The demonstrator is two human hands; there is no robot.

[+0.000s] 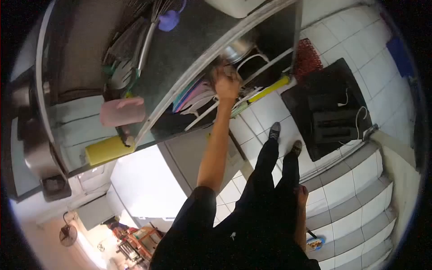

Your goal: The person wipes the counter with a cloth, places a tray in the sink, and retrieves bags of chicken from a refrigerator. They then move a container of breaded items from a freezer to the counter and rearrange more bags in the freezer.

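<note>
My left hand [227, 83] reaches into the shelf under the dark counter, between colourful plates [193, 96] standing on edge and a shiny metal pot [237, 50]. Its fingers are smeared by motion, and whether they hold anything is unclear. A white rack rail [202, 116] runs beside it. My right hand [302, 195] hangs low by my right leg, apart from the shelf; its fingers are too small and dark to make out.
A pink container [122, 112], a yellow one [109, 150] and utensils [121, 74] sit on the counter [180, 40]. My feet stand on white tiles near a black mat [299, 103] bearing a dark appliance [333, 123]. Tiled steps [355, 200] lie right.
</note>
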